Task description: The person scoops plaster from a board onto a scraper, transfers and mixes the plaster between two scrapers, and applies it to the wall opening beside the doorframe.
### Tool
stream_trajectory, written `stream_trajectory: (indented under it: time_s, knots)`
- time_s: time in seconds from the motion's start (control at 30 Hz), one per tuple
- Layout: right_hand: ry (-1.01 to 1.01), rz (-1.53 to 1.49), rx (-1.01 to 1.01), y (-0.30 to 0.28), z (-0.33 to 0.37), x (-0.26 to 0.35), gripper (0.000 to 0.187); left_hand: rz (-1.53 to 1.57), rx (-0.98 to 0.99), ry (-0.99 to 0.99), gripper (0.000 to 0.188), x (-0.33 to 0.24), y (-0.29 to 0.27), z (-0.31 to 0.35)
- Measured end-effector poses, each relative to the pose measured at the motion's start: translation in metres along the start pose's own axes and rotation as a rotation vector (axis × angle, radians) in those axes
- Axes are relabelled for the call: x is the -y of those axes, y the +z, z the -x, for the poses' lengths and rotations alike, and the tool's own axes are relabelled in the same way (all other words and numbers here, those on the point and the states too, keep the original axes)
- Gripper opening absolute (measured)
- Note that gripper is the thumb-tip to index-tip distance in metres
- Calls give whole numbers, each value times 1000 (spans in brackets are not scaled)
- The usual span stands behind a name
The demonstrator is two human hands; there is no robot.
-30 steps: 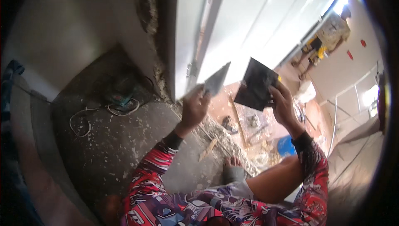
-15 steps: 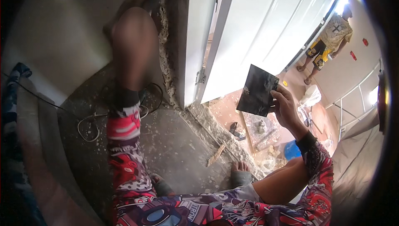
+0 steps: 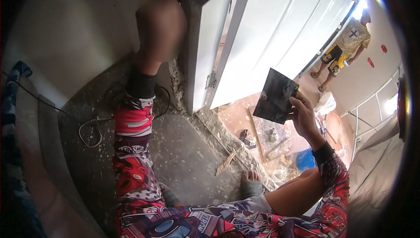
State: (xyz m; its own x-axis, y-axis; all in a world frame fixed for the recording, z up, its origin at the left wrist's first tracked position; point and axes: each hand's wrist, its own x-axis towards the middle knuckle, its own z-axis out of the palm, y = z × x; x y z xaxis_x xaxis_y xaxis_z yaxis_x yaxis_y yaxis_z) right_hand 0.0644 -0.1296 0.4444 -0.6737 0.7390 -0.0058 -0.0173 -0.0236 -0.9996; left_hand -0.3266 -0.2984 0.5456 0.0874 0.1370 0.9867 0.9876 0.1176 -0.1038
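My right hand (image 3: 302, 114) pinches a thin, dark, square plate (image 3: 275, 97) by its right edge, thumb on the face turned toward me. Whitish smears and smudges mark the plate; I cannot tell what it is made of. My left hand (image 3: 161, 30) reaches up to the raw, broken edge (image 3: 176, 82) of the wall beside the white door frame (image 3: 213, 41). That hand is blurred, and part of its fingers shows near the top against the rough edge. Whether they hold anything is hidden.
A white door (image 3: 280, 28) stands beyond the frame. Rubble, a wood scrap (image 3: 225, 164) and a blue bucket (image 3: 305, 160) lie near my feet. A pale cable (image 3: 90, 135) loops on the grey floor at left. Another person (image 3: 348, 45) stands at far right, near a metal rack (image 3: 365, 109).
My left hand has moved up and to the right along the broken wall edge. The right hand, still gripping the plate, has shifted slightly right.
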Motion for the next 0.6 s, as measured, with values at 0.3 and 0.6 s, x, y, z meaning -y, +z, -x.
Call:
stream_trajectory:
  time_s: [0.3,0.6]
  knots:
    - [-1,-8,-3,8,0,2,24,238,50,-2,62,-19,-13,26]
    - [-5,9,10,21,-2,4,23,388,140,-36,67,-22,-15,73]
